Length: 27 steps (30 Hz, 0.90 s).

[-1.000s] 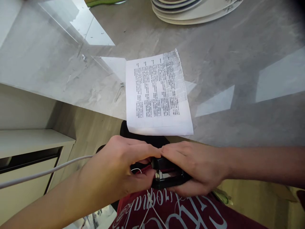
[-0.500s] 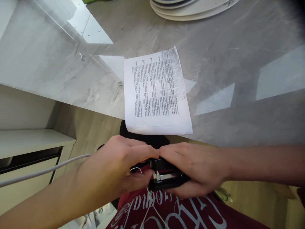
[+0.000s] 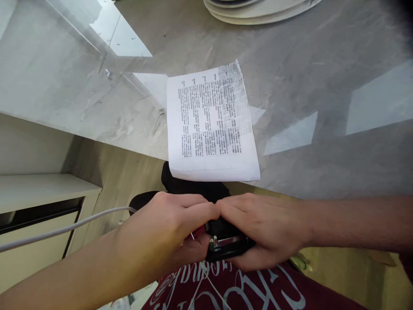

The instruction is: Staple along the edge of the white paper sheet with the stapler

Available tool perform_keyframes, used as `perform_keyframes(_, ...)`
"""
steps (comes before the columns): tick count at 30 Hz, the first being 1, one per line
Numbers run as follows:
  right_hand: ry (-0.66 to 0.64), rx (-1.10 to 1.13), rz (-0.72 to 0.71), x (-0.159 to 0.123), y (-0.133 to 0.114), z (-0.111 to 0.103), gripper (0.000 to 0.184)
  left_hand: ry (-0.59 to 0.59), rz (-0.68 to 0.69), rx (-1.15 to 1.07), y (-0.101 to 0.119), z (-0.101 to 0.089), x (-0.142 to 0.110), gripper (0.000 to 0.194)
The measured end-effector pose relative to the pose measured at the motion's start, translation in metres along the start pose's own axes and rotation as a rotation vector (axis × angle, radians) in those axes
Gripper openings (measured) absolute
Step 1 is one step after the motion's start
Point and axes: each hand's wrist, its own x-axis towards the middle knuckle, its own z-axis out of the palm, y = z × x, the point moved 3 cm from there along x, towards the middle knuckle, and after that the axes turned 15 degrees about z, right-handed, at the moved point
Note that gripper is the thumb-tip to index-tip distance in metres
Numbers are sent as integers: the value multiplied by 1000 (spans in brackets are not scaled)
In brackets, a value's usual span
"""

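Note:
A black stapler with a shiny metal strip is held just above my lap, in front of my dark red printed clothing. My right hand wraps around its right end, hiding that part. At its left end my left hand is closed, thumb and forefinger gripping the tip. The forefingers of both hands meet on top. Beyond them lies a printed sheet of paper on the table, its near edge sticking out over the table's edge. Dense rows of staples cover its upper right part.
The grey marbled table bears a stack of plates at the far side. Small staple bits are scattered to the left. A white cable runs past my left forearm, near a cabinet.
Both hands stay on the stapler, which has tipped and shifted slightly down and right. My left fingers have closed nearer to my right hand. The paper has not moved on the table.

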Motion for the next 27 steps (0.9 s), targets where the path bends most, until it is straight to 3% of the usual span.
perform_keyframes(12, -35, 38, 42, -1, 1, 4, 29, 6, 1, -15, -7, 11, -8, 31)
perform_keyframes(27, -58, 41, 116, -3, 0, 8, 31, 30, 87, 28, -7, 15, -15, 24)
